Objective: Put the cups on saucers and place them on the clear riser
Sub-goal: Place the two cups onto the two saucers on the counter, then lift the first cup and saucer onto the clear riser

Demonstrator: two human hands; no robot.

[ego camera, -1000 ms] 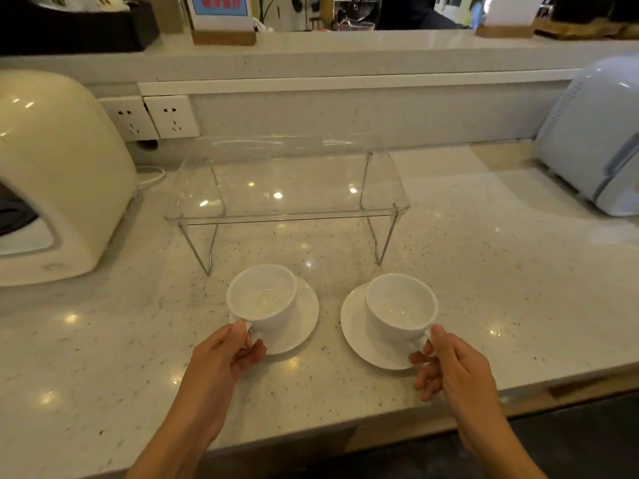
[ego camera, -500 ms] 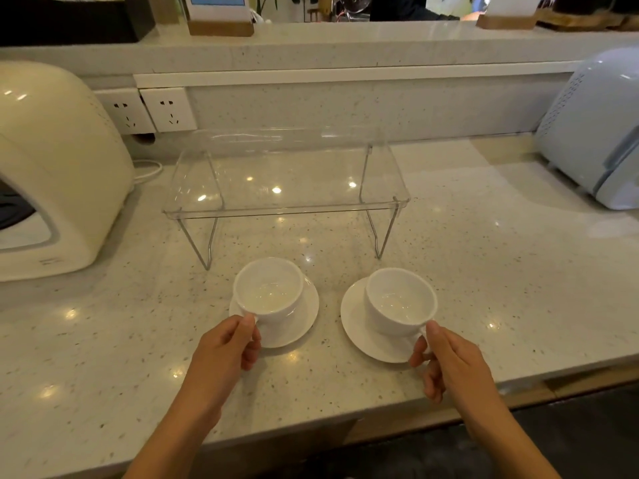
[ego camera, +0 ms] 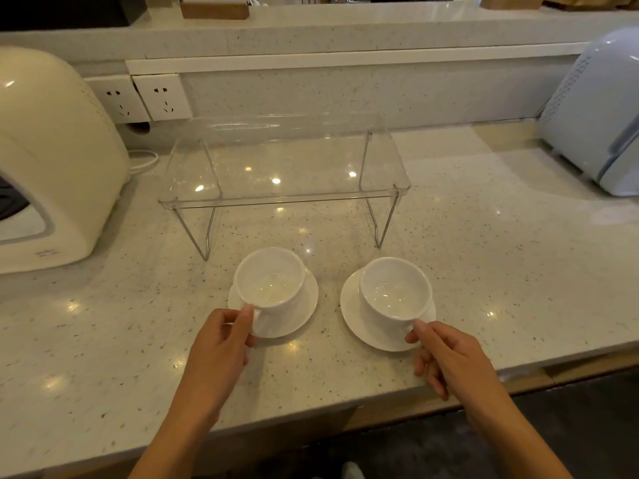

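Note:
Two empty white cups sit over white saucers on the speckled counter, in front of the clear riser [ego camera: 283,167]. The left cup [ego camera: 269,278] is above the left saucer [ego camera: 307,305], and my left hand [ego camera: 221,344] pinches its handle at the near side. The right cup [ego camera: 396,288] is over the right saucer [ego camera: 352,312], with my right hand [ego camera: 446,357] gripping its handle. Both handles are hidden by my fingers. The riser's top is bare and stands on thin wire legs.
A cream appliance [ego camera: 52,160] fills the left side and a pale blue appliance [ego camera: 598,112] stands at the far right. Wall sockets [ego camera: 145,98] and a raised ledge run behind the riser. The counter's front edge [ego camera: 311,420] lies just under my wrists.
Both cups have shifted slightly toward the riser over their saucers, with my hands staying on the handles. The left cup looks a little raised and tilted.

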